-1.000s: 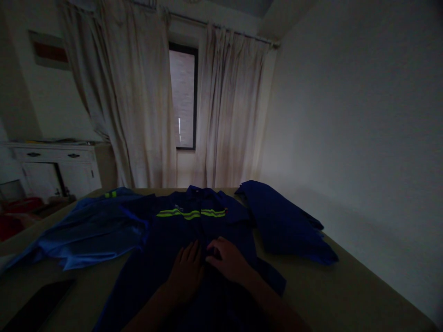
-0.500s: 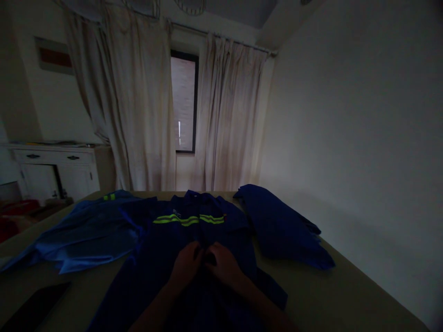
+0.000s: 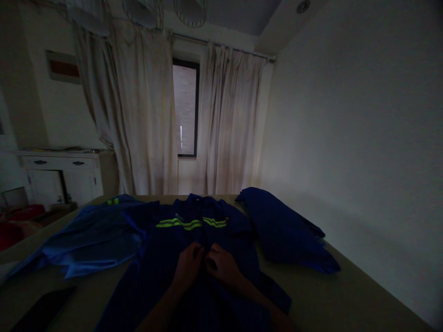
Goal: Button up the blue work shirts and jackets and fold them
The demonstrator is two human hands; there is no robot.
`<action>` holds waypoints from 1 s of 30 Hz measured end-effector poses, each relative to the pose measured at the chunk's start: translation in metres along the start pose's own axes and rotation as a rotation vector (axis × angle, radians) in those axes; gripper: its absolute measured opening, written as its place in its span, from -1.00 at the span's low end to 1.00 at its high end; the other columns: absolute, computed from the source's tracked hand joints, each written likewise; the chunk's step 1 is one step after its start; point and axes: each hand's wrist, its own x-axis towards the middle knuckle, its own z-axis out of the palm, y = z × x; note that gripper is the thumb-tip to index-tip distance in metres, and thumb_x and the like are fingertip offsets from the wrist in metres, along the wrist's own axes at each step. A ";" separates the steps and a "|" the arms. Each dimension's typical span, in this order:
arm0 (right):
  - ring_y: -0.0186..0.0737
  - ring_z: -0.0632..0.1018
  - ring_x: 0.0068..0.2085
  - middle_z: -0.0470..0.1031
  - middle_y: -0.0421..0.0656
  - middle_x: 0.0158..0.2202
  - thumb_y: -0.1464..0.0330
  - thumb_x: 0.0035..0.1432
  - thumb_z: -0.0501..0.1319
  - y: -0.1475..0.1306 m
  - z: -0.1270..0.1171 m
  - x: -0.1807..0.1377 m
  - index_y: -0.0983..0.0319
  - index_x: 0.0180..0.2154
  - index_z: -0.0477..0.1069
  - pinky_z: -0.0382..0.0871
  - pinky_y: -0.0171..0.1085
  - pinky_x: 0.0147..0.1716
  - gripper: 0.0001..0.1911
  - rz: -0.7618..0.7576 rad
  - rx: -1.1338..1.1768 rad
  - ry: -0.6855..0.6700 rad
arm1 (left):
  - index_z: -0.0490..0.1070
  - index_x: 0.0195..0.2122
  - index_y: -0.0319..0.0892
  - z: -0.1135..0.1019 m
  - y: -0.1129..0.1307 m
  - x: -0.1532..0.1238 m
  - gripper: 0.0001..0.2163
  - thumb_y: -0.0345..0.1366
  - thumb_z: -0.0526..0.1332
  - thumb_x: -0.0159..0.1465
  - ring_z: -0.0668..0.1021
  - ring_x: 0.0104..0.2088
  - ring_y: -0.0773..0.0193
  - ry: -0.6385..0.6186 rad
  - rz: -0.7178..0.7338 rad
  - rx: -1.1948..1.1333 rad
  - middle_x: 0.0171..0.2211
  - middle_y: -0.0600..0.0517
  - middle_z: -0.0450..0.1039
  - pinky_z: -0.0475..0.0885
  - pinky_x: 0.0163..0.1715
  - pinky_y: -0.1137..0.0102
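Observation:
A dark blue work jacket [image 3: 228, 230] with yellow-green reflective stripes across its chest lies spread out in front of me, collar at the far end. My left hand [image 3: 189, 263] and my right hand [image 3: 223, 264] are close together over its front, just below the stripes. Both hands have their fingers bent and pinched at the jacket's front edges, near the middle line. The dim light hides the fingertips and any button or zip between them.
A lighter blue garment [image 3: 97, 240] lies on the left of the table [image 3: 321, 299], and a folded dark blue garment [image 3: 284, 230] on the right. A flat dark object [image 3: 43, 309] lies front left. Behind are a white cabinet [image 3: 81, 177] and curtains [image 3: 145, 115].
The view has tilted up slightly, so everything sits a little lower and further right. Both hands stay at the jacket's front with only small finger movement.

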 end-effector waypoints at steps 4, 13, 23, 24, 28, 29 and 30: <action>-0.24 0.53 -0.14 0.48 -0.16 -0.14 0.41 0.24 0.26 0.003 0.004 0.002 0.20 -0.20 0.54 0.32 -0.34 -0.12 -0.90 0.003 0.055 -0.026 | 0.45 -0.28 -0.13 0.003 -0.003 0.001 -0.77 -0.16 0.07 0.37 0.62 -0.28 0.18 0.002 0.011 -0.034 -0.32 -0.01 0.60 0.38 -0.26 0.37; -0.20 0.55 -0.14 0.54 -0.16 -0.19 0.42 0.16 0.33 -0.002 -0.005 -0.004 0.22 -0.23 0.51 0.33 -0.29 -0.11 -0.90 0.176 0.214 0.192 | 0.56 -0.15 -0.17 -0.006 -0.014 0.008 -0.68 -0.14 0.08 0.30 0.61 -0.11 0.12 -0.222 0.148 -0.225 -0.15 -0.04 0.64 0.45 -0.08 0.35; -0.13 0.58 -0.04 0.60 -0.16 -0.10 0.49 0.12 0.13 0.009 -0.010 -0.003 0.15 -0.09 0.45 0.33 -0.24 -0.02 -0.69 0.215 0.265 0.143 | 0.41 0.21 -0.11 0.010 -0.009 -0.021 -0.59 -0.32 0.05 0.37 0.37 0.31 0.00 -0.132 0.300 0.459 0.28 -0.14 0.38 0.19 0.32 0.04; -0.12 0.59 -0.05 0.60 -0.16 -0.10 0.50 0.11 0.12 0.008 -0.013 -0.003 0.13 -0.05 0.43 0.35 -0.24 -0.06 -0.64 0.230 0.208 0.104 | 0.36 0.27 -0.11 0.013 -0.008 -0.028 -0.57 -0.27 0.04 0.39 0.31 0.36 -0.02 -0.154 0.311 0.503 0.34 -0.15 0.30 0.13 0.35 0.00; -0.04 0.62 -0.11 0.60 -0.11 -0.09 0.44 0.14 0.15 0.000 -0.023 0.006 0.10 0.03 0.39 0.36 -0.21 -0.18 -0.61 0.246 -0.052 -0.017 | 0.31 0.33 -0.09 0.012 -0.005 -0.047 -0.51 -0.16 0.06 0.39 0.24 0.39 -0.10 -0.254 0.309 0.536 0.40 -0.15 0.20 0.10 0.37 -0.06; -0.04 0.63 -0.11 0.60 -0.10 -0.08 0.42 0.16 0.15 -0.002 -0.024 0.010 0.09 0.03 0.39 0.36 -0.21 -0.19 -0.62 0.243 -0.101 -0.011 | 0.34 0.30 -0.08 0.009 -0.003 -0.046 -0.52 -0.15 0.07 0.38 0.29 0.36 -0.13 -0.260 0.304 0.524 0.37 -0.15 0.25 0.15 0.34 -0.06; -0.05 0.63 -0.11 0.59 -0.09 -0.06 0.41 0.18 0.14 -0.003 -0.024 0.016 0.09 0.04 0.39 0.37 -0.21 -0.19 -0.63 0.240 -0.141 -0.012 | 0.41 0.24 -0.06 0.004 -0.001 -0.042 -0.56 -0.14 0.08 0.36 0.36 0.31 -0.13 -0.263 0.285 0.497 0.32 -0.15 0.33 0.21 0.29 -0.05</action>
